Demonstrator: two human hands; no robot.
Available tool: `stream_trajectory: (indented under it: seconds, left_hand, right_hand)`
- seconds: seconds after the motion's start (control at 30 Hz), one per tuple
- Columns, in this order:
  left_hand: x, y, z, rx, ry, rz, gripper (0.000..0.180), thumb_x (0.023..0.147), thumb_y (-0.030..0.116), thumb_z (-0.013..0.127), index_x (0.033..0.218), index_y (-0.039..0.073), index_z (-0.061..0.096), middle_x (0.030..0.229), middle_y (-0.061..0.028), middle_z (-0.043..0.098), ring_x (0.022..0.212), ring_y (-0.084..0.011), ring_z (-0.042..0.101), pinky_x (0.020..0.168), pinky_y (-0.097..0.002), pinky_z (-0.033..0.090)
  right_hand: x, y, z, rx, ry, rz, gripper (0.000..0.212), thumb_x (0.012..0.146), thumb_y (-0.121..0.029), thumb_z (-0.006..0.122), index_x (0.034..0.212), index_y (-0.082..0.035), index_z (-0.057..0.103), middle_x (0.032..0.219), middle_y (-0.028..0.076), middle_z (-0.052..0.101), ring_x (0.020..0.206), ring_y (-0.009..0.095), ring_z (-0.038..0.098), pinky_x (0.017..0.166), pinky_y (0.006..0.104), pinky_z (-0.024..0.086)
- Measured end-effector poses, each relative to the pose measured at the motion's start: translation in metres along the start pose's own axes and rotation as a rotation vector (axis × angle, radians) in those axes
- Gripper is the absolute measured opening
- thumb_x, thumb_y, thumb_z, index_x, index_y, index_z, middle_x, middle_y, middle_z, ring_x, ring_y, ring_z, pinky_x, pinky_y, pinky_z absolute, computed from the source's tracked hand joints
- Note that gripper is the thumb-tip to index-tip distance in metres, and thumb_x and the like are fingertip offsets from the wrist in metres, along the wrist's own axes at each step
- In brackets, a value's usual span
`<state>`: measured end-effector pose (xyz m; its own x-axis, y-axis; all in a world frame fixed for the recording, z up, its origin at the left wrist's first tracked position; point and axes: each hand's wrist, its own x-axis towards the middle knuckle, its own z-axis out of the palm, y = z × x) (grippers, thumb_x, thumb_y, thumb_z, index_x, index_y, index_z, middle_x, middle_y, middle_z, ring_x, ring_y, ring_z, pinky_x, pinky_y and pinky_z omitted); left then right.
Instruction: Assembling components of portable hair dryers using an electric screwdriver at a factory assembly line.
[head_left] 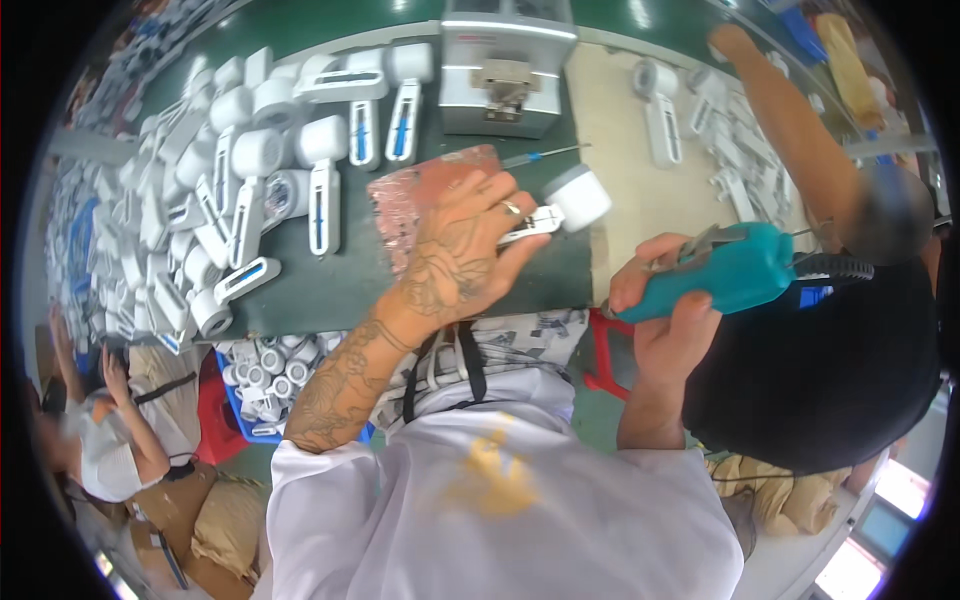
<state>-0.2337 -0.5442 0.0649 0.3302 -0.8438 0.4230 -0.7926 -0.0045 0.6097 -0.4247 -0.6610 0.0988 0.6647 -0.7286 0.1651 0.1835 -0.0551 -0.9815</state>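
My left hand [465, 250], with a ring on one finger, is closed round the handle of a white handheld device with a wide round head [582, 198]. It rests low over a worn reddish pad [385, 205], and the fingers cover much of the handle. To its right, my right hand [665, 335] grips a teal electric screwdriver [720, 270], apart from the device. Its dark nose points down and to the left, towards me. Behind the device lies a thin hand screwdriver with a blue handle [525, 160].
Many similar white devices [323, 200] are heaped on the table's left. A grey-white machine [505, 75] stands at the back. More white parts [735, 150] lie at right, near another person's arm [790, 125]. A blue crate [235, 395] of round parts sits below the table edge.
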Motion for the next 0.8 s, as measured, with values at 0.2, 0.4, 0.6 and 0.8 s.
stream_trajectory:
  seconds: [0.2, 0.4, 0.6, 0.8]
  left_hand:
    - [-0.021, -0.025, -0.025, 0.064, -0.060, -0.071, 0.026, 0.087, 0.023, 0.072, 0.106, 0.008, 0.066, 0.106, -0.0095, 0.059, 0.102, -0.0315, 0.058, 0.093, -0.0438, 0.046]
    - [-0.027, -0.028, -0.019, -0.014, 0.069, -0.037, 0.028, 0.080, 0.018, 0.079, 0.100, 0.005, 0.066, 0.099, -0.0113, 0.060, 0.100, -0.0334, 0.059, 0.082, -0.0428, 0.049]
    - [-0.027, -0.033, -0.020, 0.063, 0.043, -0.012, 0.031, 0.084, 0.027, 0.074, 0.106, 0.007, 0.068, 0.107, -0.0090, 0.059, 0.102, -0.0305, 0.057, 0.091, -0.0438, 0.045]
    - [-0.031, -0.033, -0.018, 0.061, 0.063, -0.030, 0.032, 0.085, 0.030, 0.074, 0.107, 0.008, 0.066, 0.106, -0.0097, 0.060, 0.102, -0.0308, 0.058, 0.092, -0.0444, 0.046]
  right_hand:
    - [0.045, 0.011, 0.045, 0.275, -0.134, -0.116, 0.075, 0.095, -0.064, 0.058, 0.115, 0.008, 0.055, 0.074, 0.009, 0.058, 0.067, 0.019, 0.059, 0.061, 0.0312, 0.047]
    - [0.065, 0.012, 0.086, 0.210, -0.105, -0.167, 0.087, 0.086, -0.082, 0.049, 0.116, 0.000, 0.056, 0.069, 0.006, 0.051, 0.061, 0.018, 0.051, 0.058, 0.0327, 0.044]
    - [0.075, 0.020, 0.104, 0.144, -0.088, -0.193, 0.088, 0.083, -0.084, 0.051, 0.111, 0.000, 0.056, 0.066, 0.005, 0.051, 0.059, 0.017, 0.052, 0.057, 0.0337, 0.044]
    - [0.076, 0.027, 0.106, 0.146, -0.080, -0.184, 0.087, 0.083, -0.083, 0.051, 0.110, -0.001, 0.056, 0.066, 0.005, 0.052, 0.059, 0.017, 0.052, 0.057, 0.0338, 0.045]
